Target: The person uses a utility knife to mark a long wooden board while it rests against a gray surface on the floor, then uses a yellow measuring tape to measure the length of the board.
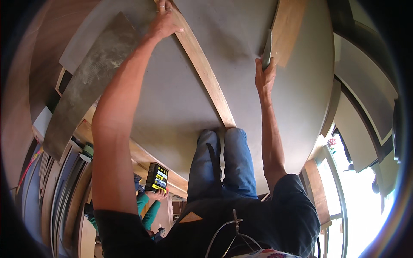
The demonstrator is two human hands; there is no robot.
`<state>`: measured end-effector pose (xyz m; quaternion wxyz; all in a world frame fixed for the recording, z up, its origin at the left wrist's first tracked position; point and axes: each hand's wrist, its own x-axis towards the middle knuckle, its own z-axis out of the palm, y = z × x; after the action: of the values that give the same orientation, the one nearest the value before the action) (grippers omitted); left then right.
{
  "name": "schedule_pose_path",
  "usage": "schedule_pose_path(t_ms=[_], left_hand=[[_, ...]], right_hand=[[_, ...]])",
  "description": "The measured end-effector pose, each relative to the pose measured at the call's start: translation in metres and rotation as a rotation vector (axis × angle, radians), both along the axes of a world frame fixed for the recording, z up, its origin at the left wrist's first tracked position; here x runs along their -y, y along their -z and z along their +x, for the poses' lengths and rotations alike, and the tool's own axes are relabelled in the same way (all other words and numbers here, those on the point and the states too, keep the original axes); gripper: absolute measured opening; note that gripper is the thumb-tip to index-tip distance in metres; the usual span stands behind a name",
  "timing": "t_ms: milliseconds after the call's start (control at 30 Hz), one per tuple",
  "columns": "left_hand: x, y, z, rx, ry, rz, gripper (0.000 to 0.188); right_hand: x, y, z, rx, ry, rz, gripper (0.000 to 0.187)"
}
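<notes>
Toward the far left, my left hand [164,22] is closed over a long, narrow wooden strip [202,75], its thumb by the strip's right edge. That strip runs across a large grey sheet [172,99] down to my knees. My right hand [265,76] grips a flat grey scraper [267,49], its blade pointing away from me. Beside the blade lies a wider wooden board [289,30], with a darker, smeared-looking near end. Whether the blade touches that board, I cannot tell.
A co-worker's hand [160,195] in a green sleeve holds a black and yellow container [158,177] at lower left. A stained dark board [92,71] lies left of my arm. Several panels [64,202] stand at left; more panels [365,81] stand at right, near a bright opening.
</notes>
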<state>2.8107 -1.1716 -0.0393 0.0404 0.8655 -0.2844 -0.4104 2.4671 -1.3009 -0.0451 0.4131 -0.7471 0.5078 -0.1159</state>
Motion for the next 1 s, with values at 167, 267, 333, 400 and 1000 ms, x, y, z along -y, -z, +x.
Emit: schedule_pose_path(t_ms=[167,267,333,400,1000], left_hand=[[-0.003,0.003,-0.002,0.043,0.007,-0.023,0.123],[-0.017,0.01,0.002,0.052,0.009,-0.024,0.122],[-0.009,0.013,-0.003,0.041,0.013,-0.023,0.122],[-0.005,0.016,-0.005,0.06,0.04,-0.014,0.122],[-0.102,0.032,-0.278,0.314,0.239,-0.274,0.097]], right_hand=[[-0.108,0.023,-0.095,-0.009,0.019,0.141,0.019],[-0.176,0.008,-0.108,-0.131,0.113,0.551,0.012],[-0.201,0.02,-0.115,-0.155,0.158,0.517,0.016],[-0.214,0.029,-0.116,-0.129,0.125,0.357,0.019],[-0.198,0.044,-0.129,0.014,-0.043,0.341,0.027]])
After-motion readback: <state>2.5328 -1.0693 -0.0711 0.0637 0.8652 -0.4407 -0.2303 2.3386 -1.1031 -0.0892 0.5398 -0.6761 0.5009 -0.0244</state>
